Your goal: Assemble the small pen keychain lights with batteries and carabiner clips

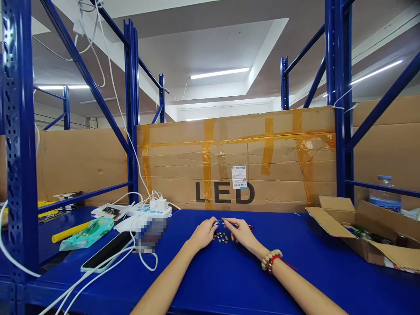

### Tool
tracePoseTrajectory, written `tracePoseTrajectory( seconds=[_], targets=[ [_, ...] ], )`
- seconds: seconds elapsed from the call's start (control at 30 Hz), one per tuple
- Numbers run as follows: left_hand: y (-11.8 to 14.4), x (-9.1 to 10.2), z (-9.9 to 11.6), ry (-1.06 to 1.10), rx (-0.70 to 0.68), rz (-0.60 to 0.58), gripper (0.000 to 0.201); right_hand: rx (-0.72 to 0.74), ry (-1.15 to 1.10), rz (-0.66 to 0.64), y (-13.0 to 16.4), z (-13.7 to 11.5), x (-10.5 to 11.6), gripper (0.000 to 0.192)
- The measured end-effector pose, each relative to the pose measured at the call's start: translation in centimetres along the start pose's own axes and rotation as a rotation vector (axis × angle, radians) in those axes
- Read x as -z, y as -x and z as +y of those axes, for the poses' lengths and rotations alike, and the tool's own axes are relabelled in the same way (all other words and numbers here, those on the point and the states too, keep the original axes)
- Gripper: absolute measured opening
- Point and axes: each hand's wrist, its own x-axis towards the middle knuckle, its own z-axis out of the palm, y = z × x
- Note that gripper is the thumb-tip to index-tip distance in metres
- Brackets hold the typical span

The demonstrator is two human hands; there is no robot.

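Observation:
Both my hands rest on the blue table [229, 275] near its far side. My left hand [204, 233] and my right hand [241, 231] meet fingertip to fingertip around a small thin part [220, 222] with a bluish end and a red bit at its right. It is too small to identify. Just below the fingers lies a small cluster of several round dark metal pieces [221, 237] on the table. My right wrist wears a bead bracelet [271, 259] with a red cord.
A taped cardboard wall marked LED [236, 162] closes the back. An open cardboard box [364, 232] and a water bottle [384, 197] stand at right. At left: a power strip with chargers [152, 209], white cables, a phone [106, 253], a green packet [87, 234], blue rack posts [19, 144].

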Motion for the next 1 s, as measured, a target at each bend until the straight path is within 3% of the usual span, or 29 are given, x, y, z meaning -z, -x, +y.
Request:
tracePoseTrajectory(
  seconds=[0.4,0.8,1.0],
  targets=[
    [-0.2,0.0,0.5,0.071,0.085,0.109,0.042,0.179,0.154,-0.076,0.2,0.2,0.0,0.028],
    [-0.1,0.3,0.8,0.072,0.049,0.152,0.033,0.301,0.494,-0.109,0.9,-0.8,0.5,0.034],
    [-0.2,-0.1,0.5,0.102,-0.008,0.121,0.022,0.332,0.653,-0.109,1.1,-1.7,0.4,0.027]
  ],
)
